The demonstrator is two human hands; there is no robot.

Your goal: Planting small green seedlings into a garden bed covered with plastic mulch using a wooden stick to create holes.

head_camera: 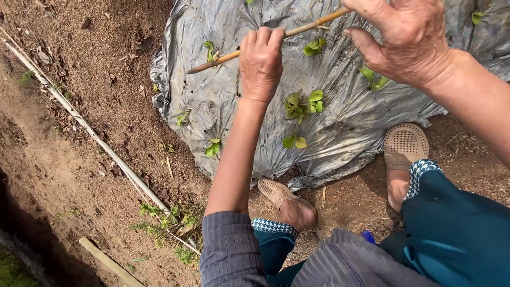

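Crouched at the near edge of the grey plastic sheet [340,122], the person grips a pointed stick [223,57] in the closed left hand [260,64], the right hand [409,40] loosely curled at its upper end, apparently working among the seedlings [303,103], where careful aim between plants seems needed.

The left hand [260,64] was a closed fist, forearm stretched forward; the right hand [406,37] curled loosely, fingers bent.

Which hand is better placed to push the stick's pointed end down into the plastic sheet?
Probably the left hand: it is fisted around the stick nearest the pointed tip, above the grey plastic sheet. The right hand only pinches the far end.
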